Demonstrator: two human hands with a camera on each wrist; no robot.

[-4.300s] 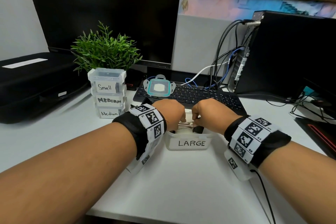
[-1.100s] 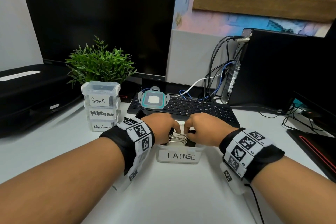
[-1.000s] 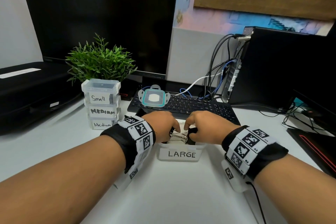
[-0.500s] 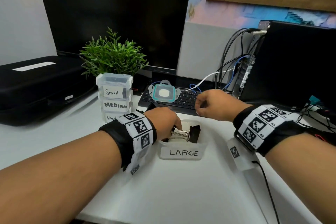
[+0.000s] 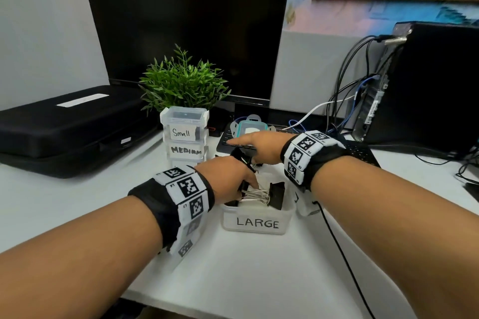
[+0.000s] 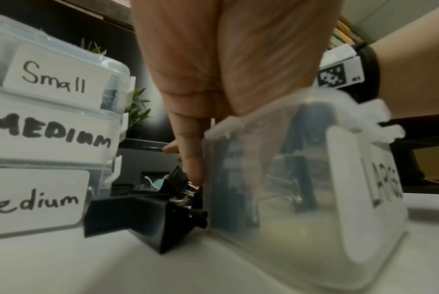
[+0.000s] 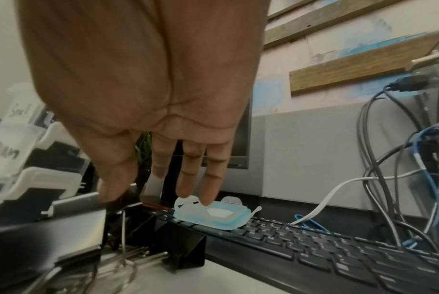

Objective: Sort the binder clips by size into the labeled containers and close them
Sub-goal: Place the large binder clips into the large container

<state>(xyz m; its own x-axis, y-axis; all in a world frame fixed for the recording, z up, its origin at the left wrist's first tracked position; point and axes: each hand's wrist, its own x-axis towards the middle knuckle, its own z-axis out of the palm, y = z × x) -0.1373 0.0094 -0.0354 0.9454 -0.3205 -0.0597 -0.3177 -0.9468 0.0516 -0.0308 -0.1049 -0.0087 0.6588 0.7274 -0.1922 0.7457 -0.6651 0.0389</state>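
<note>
The open clear container labeled LARGE stands on the desk front with large black binder clips inside. My left hand reaches down at its left side; one straight finger runs down outside the wall, the others show blurred through it, on the clips. More black clips lie on the desk behind the container. My right hand stretches back with straight fingers, whose tips touch the teal-rimmed lid lying on the keyboard.
Closed containers labeled Small and MEDIUM are stacked left of my hands, before a green plant. Behind are the keyboard, a monitor, a PC tower with cables, and a black case at left.
My right hand has left the LARGE container and moved back and left to the lid on the keyboard. My left hand has stayed at the container.
</note>
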